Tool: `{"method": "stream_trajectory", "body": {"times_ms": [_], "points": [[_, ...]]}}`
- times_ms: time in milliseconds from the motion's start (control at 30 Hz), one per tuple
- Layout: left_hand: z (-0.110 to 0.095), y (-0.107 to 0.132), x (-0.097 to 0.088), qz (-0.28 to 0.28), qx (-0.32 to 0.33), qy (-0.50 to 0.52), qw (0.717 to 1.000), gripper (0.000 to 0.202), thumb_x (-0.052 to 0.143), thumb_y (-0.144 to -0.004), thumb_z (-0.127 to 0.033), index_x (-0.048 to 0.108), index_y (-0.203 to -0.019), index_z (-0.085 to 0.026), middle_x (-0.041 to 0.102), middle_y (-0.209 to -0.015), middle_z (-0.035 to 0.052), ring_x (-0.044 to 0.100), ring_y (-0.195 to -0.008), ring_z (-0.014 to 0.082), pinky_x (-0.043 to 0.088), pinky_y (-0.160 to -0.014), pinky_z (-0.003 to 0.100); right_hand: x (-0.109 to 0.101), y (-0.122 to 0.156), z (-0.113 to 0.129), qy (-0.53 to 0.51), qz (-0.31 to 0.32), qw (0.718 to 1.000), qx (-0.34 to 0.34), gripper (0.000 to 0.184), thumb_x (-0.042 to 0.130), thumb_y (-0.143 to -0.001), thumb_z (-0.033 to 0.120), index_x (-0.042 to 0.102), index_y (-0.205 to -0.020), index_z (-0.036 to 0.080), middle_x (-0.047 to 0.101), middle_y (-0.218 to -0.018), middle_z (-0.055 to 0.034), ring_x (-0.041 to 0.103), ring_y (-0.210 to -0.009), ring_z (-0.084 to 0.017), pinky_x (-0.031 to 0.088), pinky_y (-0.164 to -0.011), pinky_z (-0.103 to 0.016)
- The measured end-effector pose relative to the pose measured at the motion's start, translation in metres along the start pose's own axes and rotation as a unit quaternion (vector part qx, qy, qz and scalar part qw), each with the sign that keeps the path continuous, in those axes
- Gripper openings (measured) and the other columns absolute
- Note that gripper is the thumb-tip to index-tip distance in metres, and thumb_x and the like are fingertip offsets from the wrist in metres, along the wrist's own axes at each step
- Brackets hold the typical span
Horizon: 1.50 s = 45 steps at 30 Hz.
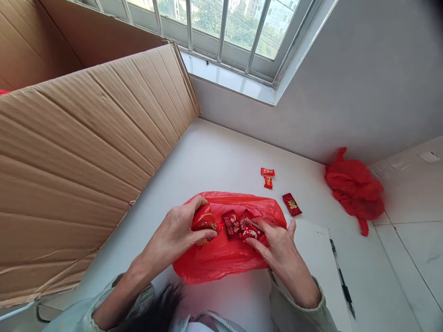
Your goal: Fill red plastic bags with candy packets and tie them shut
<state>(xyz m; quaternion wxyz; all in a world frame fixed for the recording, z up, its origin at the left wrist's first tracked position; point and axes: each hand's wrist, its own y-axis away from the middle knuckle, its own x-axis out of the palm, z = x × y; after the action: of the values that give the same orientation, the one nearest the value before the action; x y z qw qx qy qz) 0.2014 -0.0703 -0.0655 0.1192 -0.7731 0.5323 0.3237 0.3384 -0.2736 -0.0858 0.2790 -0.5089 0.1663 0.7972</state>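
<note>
A red plastic bag (221, 265) lies spread on the white table in front of me, its mouth facing up. My left hand (175, 230) is closed on a red-and-gold wrapped packet (205, 222) at the bag's left side, thumb and fingers around it. My right hand (282, 244) reaches into the bag from the right, with thumb and fingers closed on a red packet with white print (249, 229). Touching that one is a dark red wrapped packet (230, 224) in the middle of the bag. What the packets contain is hidden.
Two small red wrapped candies (267, 177) and a dark red packet (292, 204) lie beyond the bag. A crumpled red bag (355, 186) sits by the wall. White paper (318, 258) and a black pen (346, 293) lie at right. A large cardboard box (90, 152) stands at left.
</note>
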Motion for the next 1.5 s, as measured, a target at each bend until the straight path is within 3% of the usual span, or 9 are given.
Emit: {"method": "stream_trajectory", "body": {"times_ms": [133,267,400,500,800,1000,1200,1400,1500], "points": [[-0.009,0.004,-0.004,0.019,-0.021,0.113,0.993,0.028,0.071,-0.075,-0.031,0.045,-0.079,-0.021,0.054,-0.068,-0.0087,0.053,-0.064,0.0124,0.036,-0.058,0.023,-0.006,-0.007,0.019,0.001,-0.068,0.996,-0.056,0.03,0.047,-0.093,0.017,0.058,-0.12,0.025,0.066,-0.12,-0.0053,0.057,-0.118,-0.026,-0.004,-0.112,-0.062],[-0.013,0.005,0.003,0.024,0.001,0.171,0.985,0.023,0.072,-0.076,-0.031,0.052,-0.079,-0.019,0.059,-0.072,-0.0054,0.053,-0.067,0.0132,0.04,-0.062,0.024,-0.018,-0.009,0.033,-0.158,0.019,0.981,-0.109,0.033,0.04,-0.098,0.022,0.056,-0.126,0.028,0.063,-0.127,-0.0006,0.044,-0.133,-0.02,0.009,-0.117,-0.048],[-0.011,0.003,0.01,0.02,0.01,0.221,0.975,0.022,0.072,-0.078,-0.03,0.054,-0.079,-0.019,0.059,-0.074,-0.0045,0.054,-0.069,0.0127,0.042,-0.064,0.024,-0.022,-0.01,0.031,-0.317,0.073,0.945,-0.03,0.024,0.048,-0.096,0.034,0.066,-0.109,0.026,0.07,-0.109,0.0,0.062,-0.107,-0.017,0.029,-0.11,-0.039],[-0.011,0.003,0.013,0.032,-0.001,0.265,0.964,0.02,0.073,-0.077,-0.027,0.054,-0.081,-0.019,0.061,-0.075,-0.0045,0.056,-0.07,0.0122,0.045,-0.064,0.023,-0.017,-0.009,0.026,-0.414,0.053,0.907,0.057,0.018,0.059,-0.089,0.036,0.069,-0.09,0.021,0.07,-0.09,-0.0006,0.063,-0.087,-0.016,0.046,-0.083,-0.028],[-0.02,0.001,0.017,0.043,-0.075,0.421,0.903,0.036,0.079,-0.07,-0.033,0.051,-0.088,-0.019,0.064,-0.077,-0.0021,0.06,-0.066,0.0125,0.05,-0.059,0.023,0.001,-0.004,0.018,-0.548,-0.016,0.826,0.133,0.024,0.063,-0.085,0.039,0.056,-0.078,0.018,0.052,-0.071,0.0028,0.046,-0.064,-0.01,0.039,-0.059,-0.022],[-0.015,0.001,0.015,0.063,-0.048,0.35,0.933,0.031,0.06,-0.087,-0.047,0.05,-0.08,-0.018,0.048,-0.066,-0.0055,0.041,-0.056,0.0073,0.033,-0.049,0.018,0.0,-0.004,0.025,-0.481,-0.025,0.866,0.13,0.024,0.05,-0.092,0.044,0.052,-0.087,0.021,0.05,-0.076,0.0025,0.045,-0.065,-0.011,0.039,-0.057,-0.021],[-0.007,0.003,0.018,0.018,-0.066,0.371,0.926,0.032,0.066,-0.082,-0.039,0.044,-0.071,-0.018,0.042,-0.056,-0.0084,0.037,-0.052,0.0066,0.032,-0.047,0.016,-0.002,-0.005,0.035,-0.323,-0.143,0.925,0.141,0.023,0.048,-0.094,0.039,0.054,-0.081,0.021,0.054,-0.07,0.0036,0.045,-0.06,-0.011,0.036,-0.056,-0.021],[-0.005,0.008,0.016,0.172,-0.042,0.397,0.901,0.024,0.072,-0.077,-0.028,0.054,-0.09,-0.019,0.063,-0.081,-0.0008,0.061,-0.072,0.0153,0.049,-0.065,0.026,-0.002,0.001,0.043,-0.319,-0.113,0.934,0.114,0.021,0.044,-0.096,0.038,0.053,-0.085,0.022,0.053,-0.069,0.0033,0.045,-0.058,-0.011,0.036,-0.055,-0.022],[-0.003,0.014,0.018,0.168,-0.028,0.361,0.917,0.014,0.07,-0.077,-0.024,0.061,-0.085,-0.016,0.066,-0.085,0.0024,0.062,-0.078,0.0184,0.05,-0.07,0.027,0.002,0.013,0.041,-0.402,-0.058,0.907,0.112,0.019,0.046,-0.095,0.04,0.054,-0.091,0.022,0.054,-0.075,0.0016,0.049,-0.065,-0.012,0.04,-0.058,-0.022]]}}
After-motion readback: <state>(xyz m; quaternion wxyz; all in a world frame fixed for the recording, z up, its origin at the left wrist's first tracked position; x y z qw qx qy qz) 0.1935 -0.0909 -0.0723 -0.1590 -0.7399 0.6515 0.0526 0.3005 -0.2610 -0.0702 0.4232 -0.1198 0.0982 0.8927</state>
